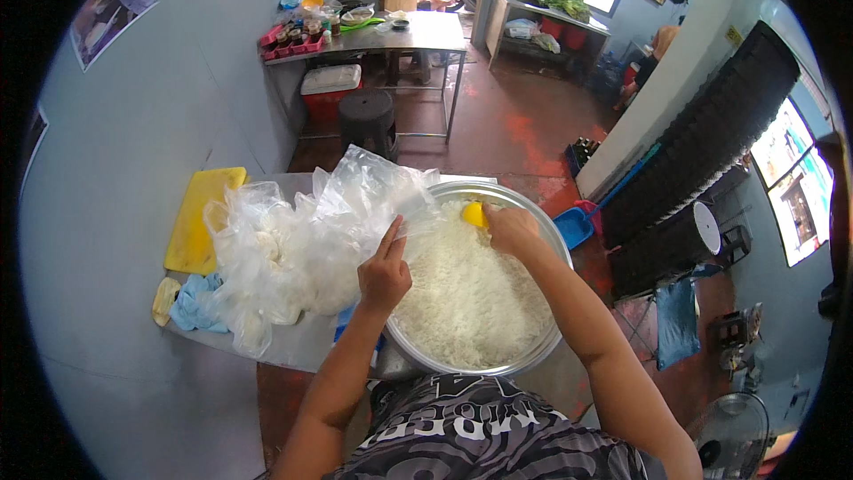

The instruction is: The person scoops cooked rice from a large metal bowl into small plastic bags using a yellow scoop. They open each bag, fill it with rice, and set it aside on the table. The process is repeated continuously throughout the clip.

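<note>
A wide metal basin [563, 240] filled with cooked white rice [473, 293] stands right before me. My right hand [512, 230] grips a yellow scoop [474, 215] at the rice's far side. Left of the basin, my left hand [385, 275] has two fingers stretched forward, with the film of a clear plastic bag [373, 187] at their tips; the exact grip is partly hidden. That bag reaches over the basin's left rim. Beside it lie bulging clear plastic bags [280, 260] with whitish contents.
A yellow cutting board [203, 220] and a light-blue cloth [196, 303] lie at the table's left end, by the wall. Beyond are a black stool [367, 117] and a steel table [426, 33] with condiments. Blue dustpan [573, 228] and stacked black stools [700, 127] stand right. People are farther off.
</note>
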